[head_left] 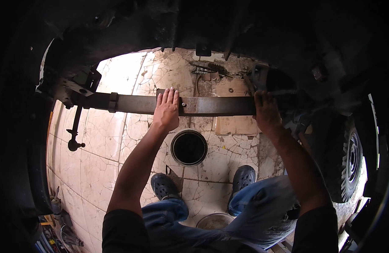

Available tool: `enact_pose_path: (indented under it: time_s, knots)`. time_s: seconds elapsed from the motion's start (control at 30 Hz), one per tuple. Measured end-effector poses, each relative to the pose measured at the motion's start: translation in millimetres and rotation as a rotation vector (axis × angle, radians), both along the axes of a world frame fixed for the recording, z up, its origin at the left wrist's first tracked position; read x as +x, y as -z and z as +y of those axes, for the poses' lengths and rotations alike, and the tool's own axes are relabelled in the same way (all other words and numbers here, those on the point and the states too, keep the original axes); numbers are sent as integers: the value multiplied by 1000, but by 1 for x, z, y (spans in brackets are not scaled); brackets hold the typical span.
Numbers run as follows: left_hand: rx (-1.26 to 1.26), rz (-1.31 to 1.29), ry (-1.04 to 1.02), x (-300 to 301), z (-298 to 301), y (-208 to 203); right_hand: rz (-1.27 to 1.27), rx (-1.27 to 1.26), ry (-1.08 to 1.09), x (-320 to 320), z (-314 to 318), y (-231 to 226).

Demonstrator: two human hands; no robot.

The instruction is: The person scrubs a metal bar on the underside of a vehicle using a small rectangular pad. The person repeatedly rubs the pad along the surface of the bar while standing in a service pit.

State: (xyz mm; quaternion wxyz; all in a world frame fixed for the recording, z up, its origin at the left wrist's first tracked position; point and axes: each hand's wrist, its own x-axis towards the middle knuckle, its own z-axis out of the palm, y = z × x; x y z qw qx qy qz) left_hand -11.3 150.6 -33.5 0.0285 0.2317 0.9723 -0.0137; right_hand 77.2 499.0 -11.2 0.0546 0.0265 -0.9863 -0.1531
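Note:
A long, dark steel leaf spring [220, 106] runs crosswise under the vehicle, with a clamp band [113, 102] near its left end and a small centre bolt [184, 104] in the middle. My left hand [167, 109] lies across it just left of that bolt, fingers stretched out and their tips past the far edge. Farther right, my right hand [267, 113] is in shadow, its fingers bent over the same spring and its thumb at the near side. The spring's right end fades into darkness.
Below the spring a round, dark-mouthed container [189, 147] stands on cracked tiles between my feet. A rod with a ball joint [74, 144] hangs at left. At right is a wheel [351, 154]. Flattened cardboard [236, 125] lies beyond the container. The dark vehicle underside [194, 25] spans the top.

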Motion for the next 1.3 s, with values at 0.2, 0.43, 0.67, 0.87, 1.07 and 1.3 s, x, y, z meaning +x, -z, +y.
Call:
enact_pose_path:
  time_s: [0.2,0.43,0.67,0.87,1.07,1.3]
  knots:
    - [19,45,68,45,-9,-1,-9,48,15,3,8,-1]
    - [-99,6,-1,6,-22,-16,-5,22,31,-2,-3,-3]
    - [-10,-21,47,40,-17,-14,-205,-25,103,0,0,-15]
    - [-136,-17,-20,12,-17,-20,-189,2,86,-5,-3,-8]
    - [-153,21,37,36,-3,-4,-65,7,37,4,8,-1]
    - [-85,48,82,32,-11,-3,-34,54,26,-2,2,-3]
